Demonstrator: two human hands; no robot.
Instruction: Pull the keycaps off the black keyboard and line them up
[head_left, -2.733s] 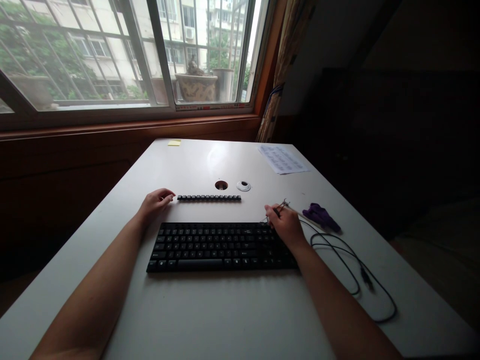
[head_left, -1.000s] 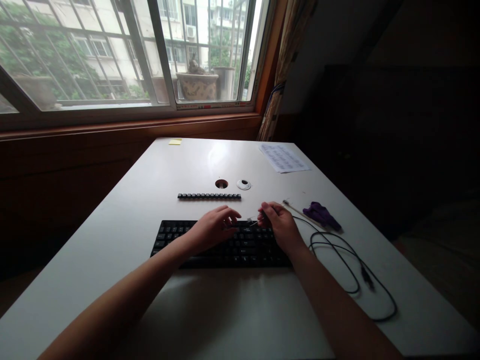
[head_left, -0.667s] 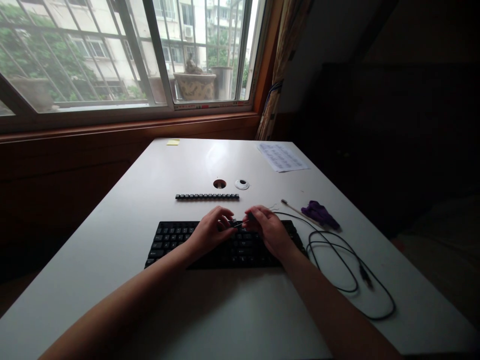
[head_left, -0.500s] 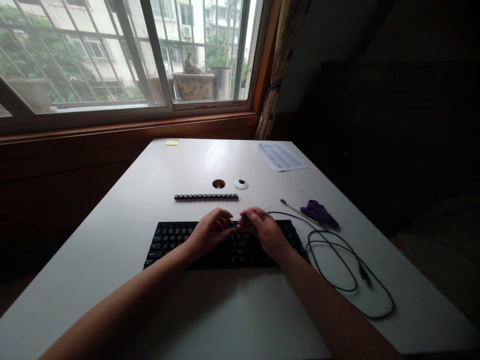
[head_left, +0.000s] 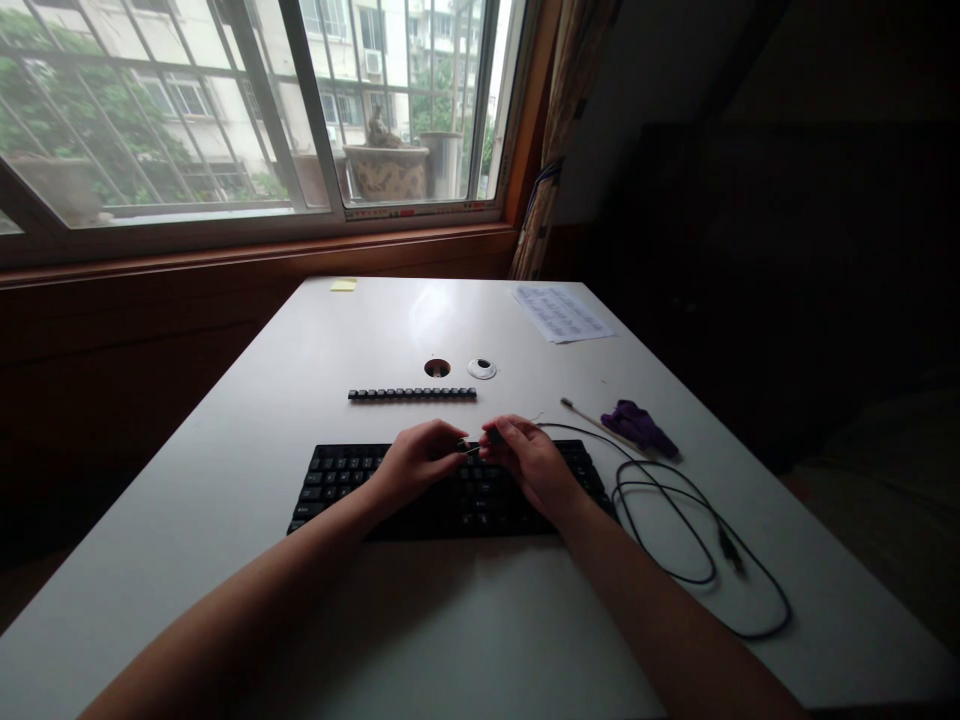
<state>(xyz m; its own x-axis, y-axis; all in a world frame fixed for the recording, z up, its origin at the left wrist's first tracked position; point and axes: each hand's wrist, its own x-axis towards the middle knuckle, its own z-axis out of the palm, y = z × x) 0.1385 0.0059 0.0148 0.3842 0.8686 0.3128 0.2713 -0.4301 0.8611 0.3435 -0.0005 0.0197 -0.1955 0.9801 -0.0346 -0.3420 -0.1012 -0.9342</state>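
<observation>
Both of my hands are raised over the middle of a black keyboard (head_left: 480, 500), fingertips almost meeting. My left hand (head_left: 412, 462) is closed, pinching a small dark piece that looks like a keycap (head_left: 462, 446), mostly covered by the fingers. In my closed right hand (head_left: 531, 462) is a small dark-handled tool, apparently a wire keycap puller (head_left: 492, 436). Its thin wire spans the gap between the two hands. Behind the keyboard stands a straight row of black keycaps (head_left: 412, 394). My hands and forearms hide the keyboard's middle keys.
A black cable (head_left: 667, 485) lies coiled on the right of the white table (head_left: 247, 420). Near it are a thin brush (head_left: 600, 425) and a purple cloth (head_left: 640, 427). Farther back are a round hole (head_left: 437, 368), its white cover (head_left: 482, 371), papers (head_left: 562, 314) and a yellow note (head_left: 343, 285).
My fingers have shifted slightly, and the left fingers are drawn closer together. The gap between the hands has widened a little. Everything on the table stays in place.
</observation>
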